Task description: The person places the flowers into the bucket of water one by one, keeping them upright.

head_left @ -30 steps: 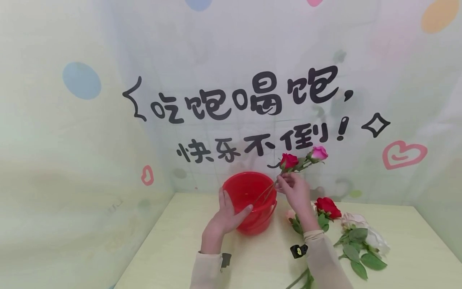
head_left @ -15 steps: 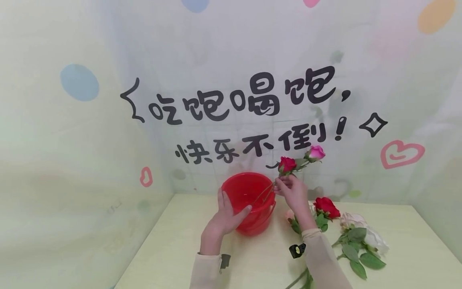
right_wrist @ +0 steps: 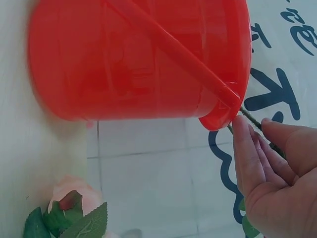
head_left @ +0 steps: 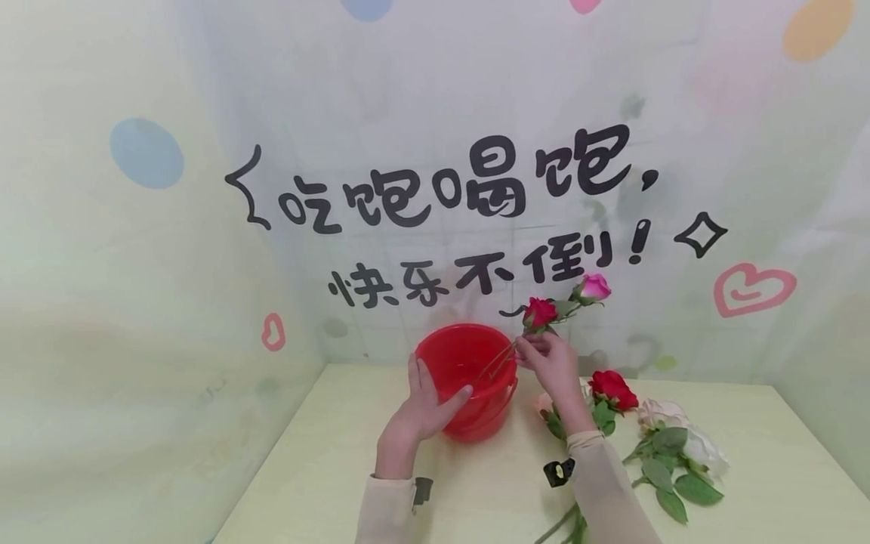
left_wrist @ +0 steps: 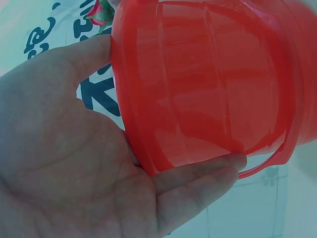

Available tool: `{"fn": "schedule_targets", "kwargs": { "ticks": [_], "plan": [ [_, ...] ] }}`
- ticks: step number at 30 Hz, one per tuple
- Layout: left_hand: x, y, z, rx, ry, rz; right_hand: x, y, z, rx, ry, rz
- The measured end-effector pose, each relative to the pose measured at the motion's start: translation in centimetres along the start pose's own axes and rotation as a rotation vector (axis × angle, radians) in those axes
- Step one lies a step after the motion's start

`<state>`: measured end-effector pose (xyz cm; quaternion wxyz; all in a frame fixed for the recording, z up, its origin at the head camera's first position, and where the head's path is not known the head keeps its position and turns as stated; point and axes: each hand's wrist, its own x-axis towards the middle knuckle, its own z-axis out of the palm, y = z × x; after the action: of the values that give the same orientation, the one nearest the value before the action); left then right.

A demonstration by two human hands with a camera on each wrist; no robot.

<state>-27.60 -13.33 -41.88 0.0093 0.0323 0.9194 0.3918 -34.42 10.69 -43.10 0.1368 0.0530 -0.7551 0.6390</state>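
Observation:
A red plastic bucket (head_left: 476,415) stands upright on the table, its handle hanging down the side. My left hand (head_left: 420,408) holds its near left side, thumb at the rim and fingers spread along the outer wall, as the left wrist view (left_wrist: 74,148) also shows. By the bucket's right rim, my right hand (head_left: 553,363) pinches the stems of two artificial roses, a red rose (head_left: 540,312) and a pink rose (head_left: 595,287). Their stem ends reach down inside the bucket. In the right wrist view the thumb and fingers (right_wrist: 275,163) close on a green stem.
More artificial roses lie on the table (head_left: 326,453) to the right: a red rose (head_left: 613,390), a pale pink rose (right_wrist: 74,191) partly behind the right forearm, and a white rose (head_left: 704,451) with green leaves. A printed backdrop (head_left: 408,98) rises behind the table.
The view has shifted slightly. The rose stems appear to dip a little further into the bucket; both hands keep nearly the same places.

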Motion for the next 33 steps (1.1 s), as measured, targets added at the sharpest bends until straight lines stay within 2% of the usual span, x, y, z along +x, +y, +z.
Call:
{"fn": "schedule_targets", "kwargs": {
  "ticks": [10,18,24,29,33],
  "plan": [
    [0.6,-0.8,0.5,0.019,0.003,-0.009,-0.1,0.4,-0.1,-0.007,-0.018,0.012],
    [1.1,-1.3,0.8,-0.009,0.009,-0.009,-0.5,0.7,-0.6,0.000,-0.032,0.007],
    [1.6,-2.0,1.5,-0.026,-0.006,-0.011,-1.2,0.4,-3.4,0.021,-0.099,0.057],
    [1.4,-1.8,1.3,-0.021,-0.013,-0.020,-1.4,-0.4,-6.5,0.029,-0.130,0.042],
    [1.4,-1.5,0.8,-0.023,-0.012,-0.010,-1.6,-0.8,-8.6,-0.049,-0.119,0.037]
  ]
}}
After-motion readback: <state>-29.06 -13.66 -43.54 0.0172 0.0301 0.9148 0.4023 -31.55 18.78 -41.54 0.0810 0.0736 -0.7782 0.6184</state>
